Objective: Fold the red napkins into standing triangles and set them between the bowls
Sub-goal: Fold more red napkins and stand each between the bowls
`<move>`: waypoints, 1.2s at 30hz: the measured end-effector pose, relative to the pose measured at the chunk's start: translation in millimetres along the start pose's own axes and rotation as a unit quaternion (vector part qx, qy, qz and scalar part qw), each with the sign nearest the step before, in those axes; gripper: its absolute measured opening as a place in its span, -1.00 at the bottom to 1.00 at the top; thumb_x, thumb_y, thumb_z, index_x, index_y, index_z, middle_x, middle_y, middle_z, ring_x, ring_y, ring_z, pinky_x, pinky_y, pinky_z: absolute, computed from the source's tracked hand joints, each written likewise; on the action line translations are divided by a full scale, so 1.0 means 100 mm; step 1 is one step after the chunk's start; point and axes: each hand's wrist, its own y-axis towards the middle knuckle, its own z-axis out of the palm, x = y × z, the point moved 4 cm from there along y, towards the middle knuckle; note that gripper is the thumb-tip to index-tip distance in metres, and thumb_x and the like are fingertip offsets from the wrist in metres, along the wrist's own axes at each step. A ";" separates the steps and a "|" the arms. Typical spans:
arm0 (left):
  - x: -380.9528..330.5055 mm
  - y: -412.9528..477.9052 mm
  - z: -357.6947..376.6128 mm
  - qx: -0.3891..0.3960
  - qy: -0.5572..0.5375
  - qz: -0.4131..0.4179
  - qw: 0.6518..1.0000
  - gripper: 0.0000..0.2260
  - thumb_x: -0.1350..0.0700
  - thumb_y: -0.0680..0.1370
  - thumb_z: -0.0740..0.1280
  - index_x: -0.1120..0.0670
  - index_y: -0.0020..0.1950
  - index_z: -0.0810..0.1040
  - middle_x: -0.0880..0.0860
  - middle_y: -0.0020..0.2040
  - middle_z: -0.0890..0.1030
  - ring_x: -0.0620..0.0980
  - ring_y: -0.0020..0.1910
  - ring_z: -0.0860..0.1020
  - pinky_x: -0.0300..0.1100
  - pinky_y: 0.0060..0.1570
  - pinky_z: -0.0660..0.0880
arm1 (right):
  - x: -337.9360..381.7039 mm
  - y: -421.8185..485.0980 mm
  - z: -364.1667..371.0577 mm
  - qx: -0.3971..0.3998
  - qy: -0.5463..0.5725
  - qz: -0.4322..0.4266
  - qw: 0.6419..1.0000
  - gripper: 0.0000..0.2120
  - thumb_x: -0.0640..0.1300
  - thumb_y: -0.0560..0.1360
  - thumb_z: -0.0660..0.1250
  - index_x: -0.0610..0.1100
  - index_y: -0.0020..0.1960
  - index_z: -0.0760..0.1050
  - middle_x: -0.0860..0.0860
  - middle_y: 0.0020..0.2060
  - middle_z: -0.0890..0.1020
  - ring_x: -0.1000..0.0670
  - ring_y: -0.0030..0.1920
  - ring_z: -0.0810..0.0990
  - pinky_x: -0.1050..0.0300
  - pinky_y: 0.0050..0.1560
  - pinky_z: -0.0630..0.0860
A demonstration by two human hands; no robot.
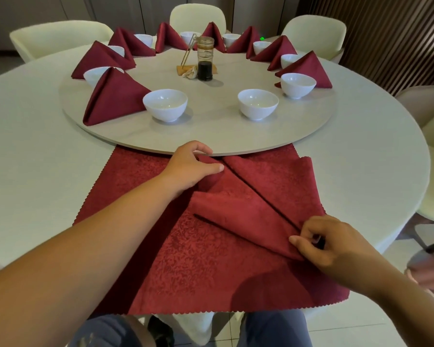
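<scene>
- Right hand (pixel 328 244): thumb and forefinger closed in a pinch on the near-right corner of the part-folded napkin (pixel 236 209), where its layers meet. The other fingers are curled in behind.
- Left hand (pixel 193 169): set on the far point of the same napkin. Thumb lies along the crease and fingers curl over the cloth, holding it down close against the near rim of the turntable (pixel 211 131).
- The napkin lies by the near edge of the table (pixel 35 146), in slanted overlapping pleats running from left hand to right. It is not yet standing.
- Under it is a flat red cloth (pixel 186 271), spread from the turntable rim to the table's near edge. Cannot tell whether this is one spare napkin or several.
- On the turntable: eight standing triangles (pixel 115 96) around the left, far and right rim, each between white bowls (pixel 165 103).
- Progress, as judged: most of the ring is done. The gaps on either side of the near-right bowl (pixel 257 103) have no napkin, so two placements seem left, this fold being one.
- Centre of the turntable: a dark sauce bottle (pixel 205 61). Pale chairs (pixel 58 33) stand round the far edge.
</scene>
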 end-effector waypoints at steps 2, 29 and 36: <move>0.02 -0.03 -0.01 0.035 -0.047 -0.028 0.998 -0.61 0.20 0.32 0.62 0.11 0.08 0.61 0.11 -0.08 0.69 0.10 -0.13 0.67 -0.04 -0.08 0.63 | -0.03 0.00 -0.06 0.026 0.028 0.023 0.999 -0.66 -0.03 0.48 0.46 -0.01 -0.40 0.42 0.13 -0.37 0.54 0.06 -0.23 0.52 0.28 -0.22 0.38; 0.00 -1.27 -0.10 0.050 0.132 0.074 0.987 -0.74 -0.12 0.44 0.48 -0.18 0.10 0.58 -0.21 -0.08 0.69 -0.16 0.01 0.64 -0.02 0.20 0.52 | 0.04 -0.04 -0.07 0.043 -0.040 0.053 0.997 -0.73 0.08 0.46 0.49 0.08 -0.34 0.49 0.27 -0.37 0.58 0.18 -0.21 0.55 0.27 -0.28 0.38; 0.02 -1.43 -0.30 0.042 0.088 0.101 0.990 -0.86 0.18 0.54 0.46 -0.07 -0.04 0.61 -0.07 -0.24 0.66 0.01 -0.25 0.62 -0.02 -0.06 0.54 | 0.16 -0.03 0.01 0.030 -0.024 0.040 0.998 -0.72 0.09 0.49 0.43 0.06 -0.33 0.46 0.23 -0.36 0.57 0.13 -0.24 0.53 0.28 -0.29 0.39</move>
